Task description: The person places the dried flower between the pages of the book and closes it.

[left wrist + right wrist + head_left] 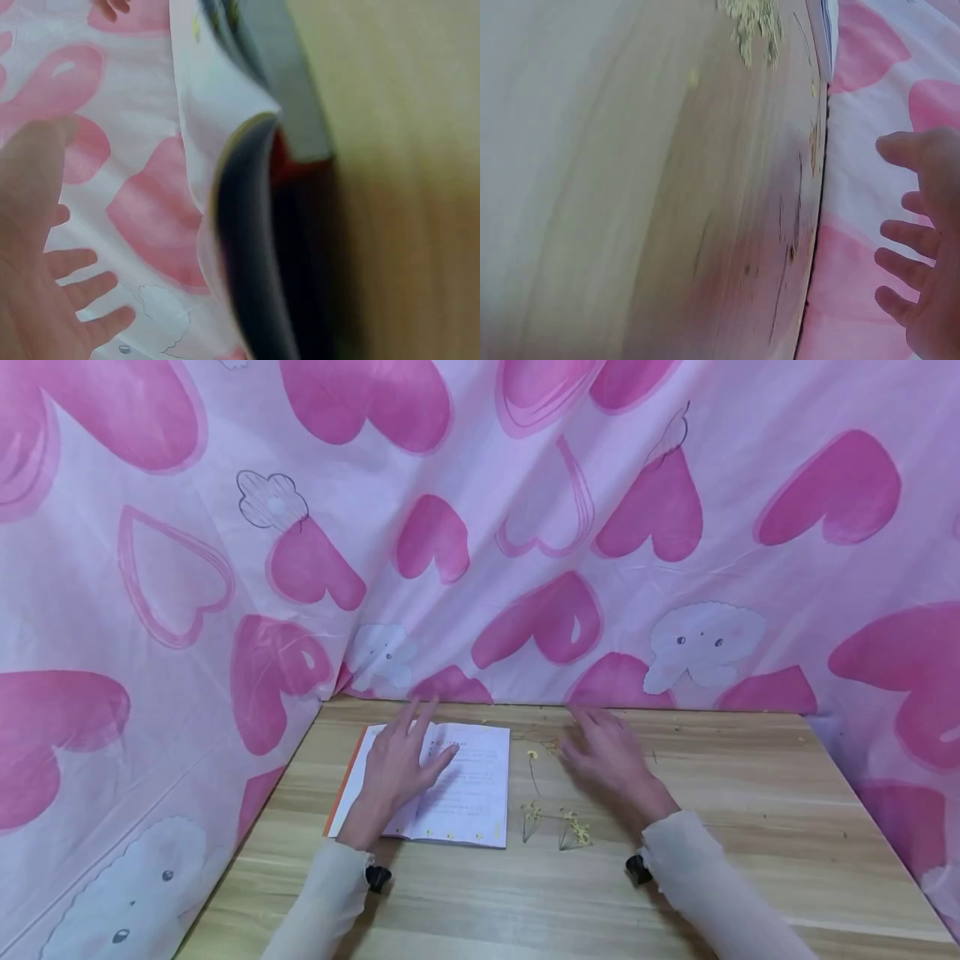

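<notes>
An open book (472, 789) with printed pages and an orange edge lies on the left part of the table. My left hand (393, 772) hovers over its left page and spine, thumb and fingers spread, holding nothing. To the right of the book, my right hand (611, 760) is held above the table with its fingers apart and nothing in them. Between the hands lie a thin-stemmed yellow dried flower (532, 755) and two pale yellow dried sprigs, the larger sprig (577, 830) nearer me. A small orange dried flower (553, 744) lies by my right fingertips.
The wooden table (750, 827) ends against a pink heart-patterned cloth (525, 610) at the back and sides. Small dark plant bits (791, 253) are scattered near the table's far edge. A black wrist camera (378, 878) sits at the left cuff.
</notes>
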Demonstrator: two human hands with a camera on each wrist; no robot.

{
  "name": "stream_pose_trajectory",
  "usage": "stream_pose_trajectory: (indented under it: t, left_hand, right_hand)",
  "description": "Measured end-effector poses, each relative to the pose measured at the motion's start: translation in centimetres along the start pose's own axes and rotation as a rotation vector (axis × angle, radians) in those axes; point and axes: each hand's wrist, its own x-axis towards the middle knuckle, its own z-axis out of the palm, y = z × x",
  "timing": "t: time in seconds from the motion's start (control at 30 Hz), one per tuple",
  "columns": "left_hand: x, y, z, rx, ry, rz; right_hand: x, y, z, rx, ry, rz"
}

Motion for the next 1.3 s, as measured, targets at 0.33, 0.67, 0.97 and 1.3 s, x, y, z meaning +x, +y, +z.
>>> stream_pose_trajectory:
  t: [0.33, 0.67, 0.97, 1.3]
  left_hand:
    - [-3.3, 0.4, 0.1, -0.054, -0.200, -0.053]
    - [-4.8, 0.4, 0.3, -0.066, -0.350, -0.073]
    - [-5.0, 0.5, 0.4, -0.052, -0.379, -0.076]
    - [-5.0, 0.4, 0.3, -0.081, -0.413, -0.095]
  right_hand:
    - [1.9, -1.8, 2.3, -0.007, -0.018, -0.073]
    - [3.8, -2.7, 4.4, -0.041, -0.065, -0.020]
    - [4.2, -3.2, 4.6, -0.134, -0.074, -0.032]
    - [3.8, -3.3, 4.9, -0.208, -0.118, -0.100]
